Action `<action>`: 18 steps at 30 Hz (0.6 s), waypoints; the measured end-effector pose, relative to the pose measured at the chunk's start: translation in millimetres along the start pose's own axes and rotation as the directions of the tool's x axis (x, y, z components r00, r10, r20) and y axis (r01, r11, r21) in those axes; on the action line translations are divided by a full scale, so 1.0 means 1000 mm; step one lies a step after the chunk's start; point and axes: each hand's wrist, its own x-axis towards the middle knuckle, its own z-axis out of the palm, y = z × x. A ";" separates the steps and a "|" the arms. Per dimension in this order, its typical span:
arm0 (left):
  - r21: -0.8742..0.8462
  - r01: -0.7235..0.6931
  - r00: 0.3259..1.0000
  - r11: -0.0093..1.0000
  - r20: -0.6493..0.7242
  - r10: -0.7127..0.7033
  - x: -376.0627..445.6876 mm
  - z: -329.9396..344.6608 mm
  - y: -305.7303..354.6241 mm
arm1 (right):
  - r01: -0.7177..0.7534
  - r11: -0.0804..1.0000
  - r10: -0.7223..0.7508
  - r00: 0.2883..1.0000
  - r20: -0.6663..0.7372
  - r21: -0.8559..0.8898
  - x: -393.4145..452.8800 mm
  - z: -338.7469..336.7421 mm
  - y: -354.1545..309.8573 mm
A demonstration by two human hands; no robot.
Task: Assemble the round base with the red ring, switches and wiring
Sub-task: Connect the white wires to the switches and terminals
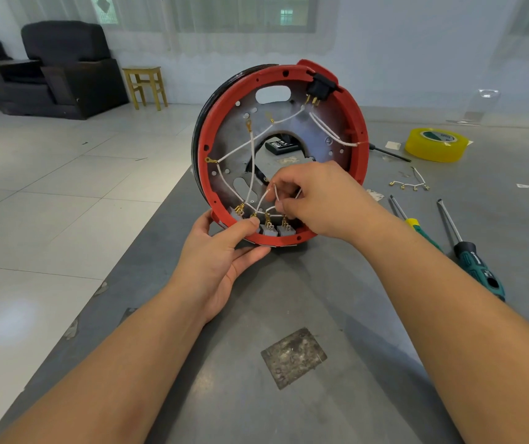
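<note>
Both hands work the upright red ring (361, 161): left hand (221, 254) grips its bottom edge, right hand (314, 200) pinches white wires (272, 200). Screwdrivers (468, 254) and yellow tape (436, 144) lie beside it.

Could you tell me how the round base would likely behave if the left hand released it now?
The round base stands on edge on the table, so it would probably roll or tip. The left hand grips its red ring, seemingly steadying it. Loose white wires look floppy.
</note>
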 end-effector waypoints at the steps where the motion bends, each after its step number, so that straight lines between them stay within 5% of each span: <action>1: 0.002 0.002 1.000 1.000 -0.001 -0.002 0.000 0.000 0.000 | -0.001 1.000 0.001 1.000 -0.004 -0.006 0.000 -0.001 -0.001; 11: -0.014 0.004 1.000 1.000 -0.006 -0.005 0.000 0.000 -0.001 | -0.046 0.996 0.047 0.999 0.008 -0.073 0.000 -0.002 -0.004; 18: -0.032 0.002 1.000 0.999 -0.006 -0.002 0.001 0.000 -0.001 | -0.128 0.976 0.119 0.991 0.060 0.177 -0.001 -0.007 -0.003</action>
